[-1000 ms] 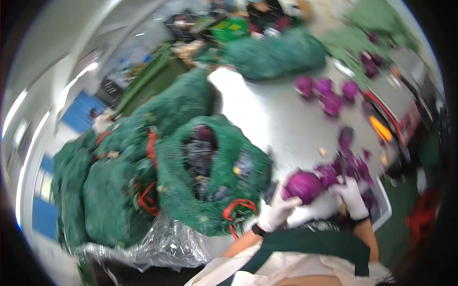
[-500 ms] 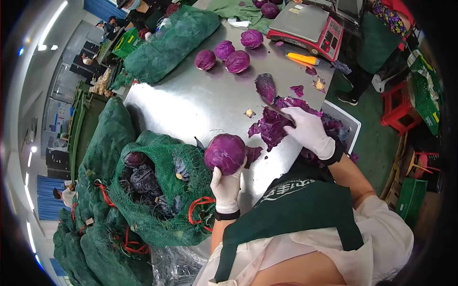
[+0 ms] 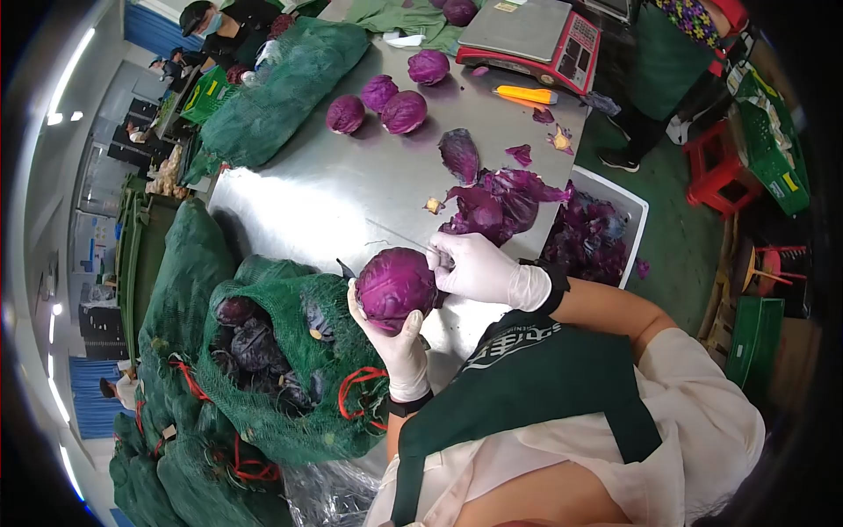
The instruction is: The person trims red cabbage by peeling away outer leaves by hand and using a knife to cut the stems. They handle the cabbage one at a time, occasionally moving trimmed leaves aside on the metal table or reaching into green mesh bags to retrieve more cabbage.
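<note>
My left hand [image 3: 392, 342], in a white glove, cups a red cabbage [image 3: 395, 288] from below, fingers spread around it. My gloved right hand [image 3: 479, 270] is closed on a knife, just right of the cabbage; its thin blade [image 3: 411, 239] points to the upper left above the metal table and its handle is hidden in the fist. Loose purple cabbage leaves [image 3: 500, 204] lie beyond the right hand, with a cut stem piece [image 3: 433, 205] beside them. To the left, an open green mesh sack [image 3: 272, 386] holds several dark cabbages [image 3: 256, 344].
Several cabbages [image 3: 404, 111] stand farther up the metal table [image 3: 290, 206], near a red scale [image 3: 527, 39] and an orange-yellow tool [image 3: 527, 94]. A white bin [image 3: 634, 230] of leaves sits at the table's right edge. Full mesh sacks [image 3: 189, 290] line the left. Other people stand nearby.
My right hand has moved left and down from the loose leaves to beside the cabbage, bringing the knife. My left hand still holds the cabbage, now turned somewhat. The view has shifted slightly.
</note>
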Action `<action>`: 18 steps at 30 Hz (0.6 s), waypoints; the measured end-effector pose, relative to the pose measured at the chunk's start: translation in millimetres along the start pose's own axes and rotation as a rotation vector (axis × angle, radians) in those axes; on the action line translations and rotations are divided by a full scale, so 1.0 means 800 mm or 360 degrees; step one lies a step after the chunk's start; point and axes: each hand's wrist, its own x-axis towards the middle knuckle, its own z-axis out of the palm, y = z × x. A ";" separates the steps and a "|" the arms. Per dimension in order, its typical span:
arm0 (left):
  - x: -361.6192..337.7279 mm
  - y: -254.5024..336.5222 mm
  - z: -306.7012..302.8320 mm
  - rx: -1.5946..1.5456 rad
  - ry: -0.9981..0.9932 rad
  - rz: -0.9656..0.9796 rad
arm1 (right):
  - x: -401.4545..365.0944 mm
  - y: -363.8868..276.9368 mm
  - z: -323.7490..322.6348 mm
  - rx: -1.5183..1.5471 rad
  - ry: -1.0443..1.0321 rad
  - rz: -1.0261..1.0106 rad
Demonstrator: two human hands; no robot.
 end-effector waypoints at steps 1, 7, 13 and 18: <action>0.000 -0.001 0.000 0.0065 -0.0029 0.0037 | 0.001 0.001 -0.001 0.0002 0.0011 0.0010; 0.005 -0.013 -0.013 -0.1173 0.0153 -0.0854 | -0.016 0.002 -0.012 -0.0162 0.0212 -0.0179; 0.009 -0.013 -0.015 -0.1470 0.0280 -0.0967 | -0.071 0.006 -0.007 -0.0828 -0.0113 -0.0311; 0.007 -0.018 -0.025 -0.1931 0.0351 -0.1083 | -0.081 0.019 0.004 -0.1123 0.0099 -0.0548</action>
